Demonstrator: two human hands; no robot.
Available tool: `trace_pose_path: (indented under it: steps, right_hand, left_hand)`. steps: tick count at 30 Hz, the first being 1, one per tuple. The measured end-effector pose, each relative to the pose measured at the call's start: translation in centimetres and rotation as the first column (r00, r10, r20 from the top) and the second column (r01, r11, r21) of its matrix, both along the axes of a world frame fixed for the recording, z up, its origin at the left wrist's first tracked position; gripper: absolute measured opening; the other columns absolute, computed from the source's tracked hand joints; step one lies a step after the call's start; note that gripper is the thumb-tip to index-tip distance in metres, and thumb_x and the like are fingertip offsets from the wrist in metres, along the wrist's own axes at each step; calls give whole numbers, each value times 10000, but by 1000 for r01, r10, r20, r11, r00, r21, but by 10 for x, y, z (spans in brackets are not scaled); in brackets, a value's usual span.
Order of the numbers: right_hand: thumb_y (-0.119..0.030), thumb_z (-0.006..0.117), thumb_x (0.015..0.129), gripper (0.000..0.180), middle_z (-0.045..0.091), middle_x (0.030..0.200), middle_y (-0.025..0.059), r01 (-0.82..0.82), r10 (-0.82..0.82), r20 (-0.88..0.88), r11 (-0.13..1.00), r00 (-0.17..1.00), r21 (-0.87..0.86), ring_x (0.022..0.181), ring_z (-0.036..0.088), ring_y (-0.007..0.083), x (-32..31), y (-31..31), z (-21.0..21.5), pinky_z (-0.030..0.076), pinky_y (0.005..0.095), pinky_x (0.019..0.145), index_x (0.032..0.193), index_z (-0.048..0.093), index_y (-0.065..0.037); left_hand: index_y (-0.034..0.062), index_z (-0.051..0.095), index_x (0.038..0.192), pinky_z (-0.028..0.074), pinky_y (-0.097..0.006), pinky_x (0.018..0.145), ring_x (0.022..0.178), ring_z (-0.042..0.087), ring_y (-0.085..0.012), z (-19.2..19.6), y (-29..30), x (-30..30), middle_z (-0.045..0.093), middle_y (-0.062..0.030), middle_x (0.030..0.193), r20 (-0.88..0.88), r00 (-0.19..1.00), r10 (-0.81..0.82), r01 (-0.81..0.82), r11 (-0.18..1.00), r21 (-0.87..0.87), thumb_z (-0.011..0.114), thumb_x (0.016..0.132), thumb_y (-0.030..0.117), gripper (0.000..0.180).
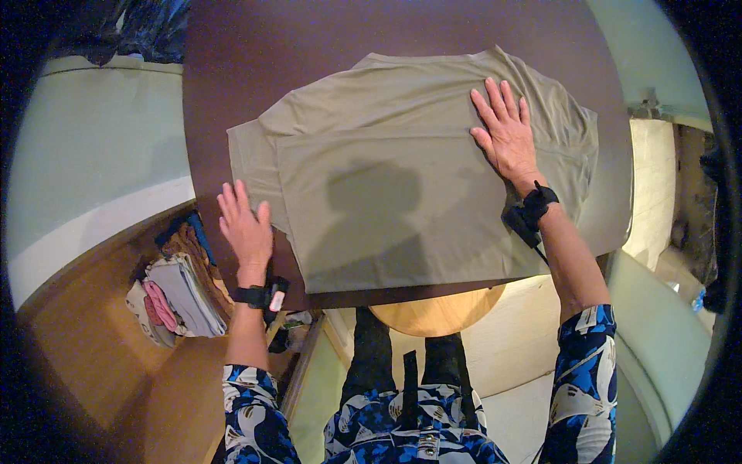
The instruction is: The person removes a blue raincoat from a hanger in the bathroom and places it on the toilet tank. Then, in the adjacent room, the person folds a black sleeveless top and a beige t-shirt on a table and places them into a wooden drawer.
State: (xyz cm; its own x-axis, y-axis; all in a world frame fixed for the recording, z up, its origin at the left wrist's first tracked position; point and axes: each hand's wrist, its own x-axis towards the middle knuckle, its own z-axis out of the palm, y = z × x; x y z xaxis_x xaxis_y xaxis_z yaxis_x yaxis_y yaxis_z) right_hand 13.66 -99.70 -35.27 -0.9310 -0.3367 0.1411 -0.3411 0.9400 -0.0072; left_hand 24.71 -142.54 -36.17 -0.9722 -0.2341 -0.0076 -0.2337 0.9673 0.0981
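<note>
An olive-green short-sleeved shirt lies spread over a dark brown table, its lower edge along the table's near side. Soft creases run across its upper right part, and the rest is fairly smooth. My right hand rests on that creased part, palm down with fingers spread. At the left, my left hand is by the sleeve's near edge, fingers stretched out and nothing held. Both wrists carry black straps with small devices. My shadow falls on the middle of the cloth.
The brown table top reaches away past the shirt. Below left, an open wooden shelf holds folded clothes. A round wooden stool stands under the table's near edge, in front of my legs. Dark fabric lies at the far left.
</note>
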Motion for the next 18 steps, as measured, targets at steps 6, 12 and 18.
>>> trace_pose_path:
  steps: [6, 12, 18]
  right_hand:
    - [-411, 513, 858, 579, 226, 1479, 53, 17, -17, 20, 1000, 1000, -13, 1371, 163, 283, 2, 3, -3, 157, 510, 1083, 1379, 340, -228]
    - [-394, 513, 857, 587, 218, 1481, 47, 12, -12, 14, 1000, 1000, -11, 1371, 166, 273, 2, -3, 0, 164, 499, 1086, 1386, 330, -219]
    - [-425, 508, 855, 574, 247, 1471, 53, 10, -10, -1, 999, 1000, -35, 1362, 192, 293, 3, 1, -4, 174, 522, 1076, 1372, 355, -228]
  left_hand:
    - [77, 351, 1358, 269, -466, 1027, 1323, 253, -366, 6, -17, -10, 278, -165, 1440, -141, 990, 16, -17, 1000, -3, 581, 829, 222, 595]
    - [125, 304, 1399, 206, -514, 1052, 1364, 180, -317, 16, 33, -16, 214, -104, 1480, 32, 950, -312, 312, 950, -6, 536, 845, 241, 611]
    - [96, 276, 1404, 289, -489, 1023, 1346, 228, -319, 3, -12, -13, 232, -131, 1469, 91, 995, -38, 44, 997, -71, 512, 877, 298, 611]
